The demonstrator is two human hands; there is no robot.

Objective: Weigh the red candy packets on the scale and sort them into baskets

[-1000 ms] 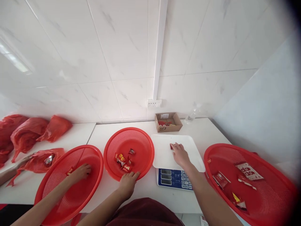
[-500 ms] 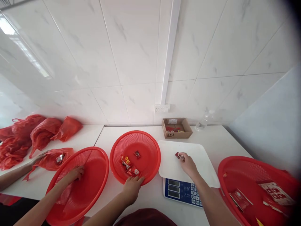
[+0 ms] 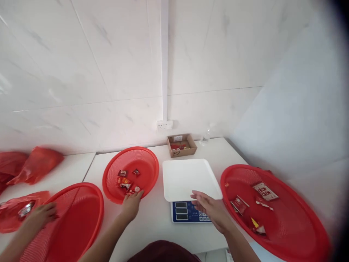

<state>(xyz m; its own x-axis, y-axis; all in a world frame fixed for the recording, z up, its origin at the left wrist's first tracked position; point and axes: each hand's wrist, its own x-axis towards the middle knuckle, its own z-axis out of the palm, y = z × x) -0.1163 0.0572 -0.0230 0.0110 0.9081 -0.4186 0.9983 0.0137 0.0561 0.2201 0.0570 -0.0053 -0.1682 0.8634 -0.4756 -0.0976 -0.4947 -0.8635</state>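
Observation:
My left hand (image 3: 132, 203) rests on the near rim of the middle red mesh basket (image 3: 147, 160), fingers curled over the edge. Several small red wrapped candies (image 3: 125, 180) lie inside that basket. My right hand (image 3: 210, 208) hovers palm down over the blue keypad of the scale (image 3: 185, 213), fingers spread and holding nothing. The scale's white tray (image 3: 188, 176) is bare.
A large red basket (image 3: 286, 225) with packets sits at the right. Another large red basket (image 3: 76, 218) is at the left, with another person's hand (image 3: 40, 215) at its rim beside a red bag (image 3: 11, 214). A cardboard box (image 3: 181, 145), a bottle (image 3: 205, 137) and more red bags (image 3: 35, 166) are behind.
My right hand has pulled back from the middle of the white tray to the scale's keypad. The candy it touched is gone from the tray. The view has swung to the right.

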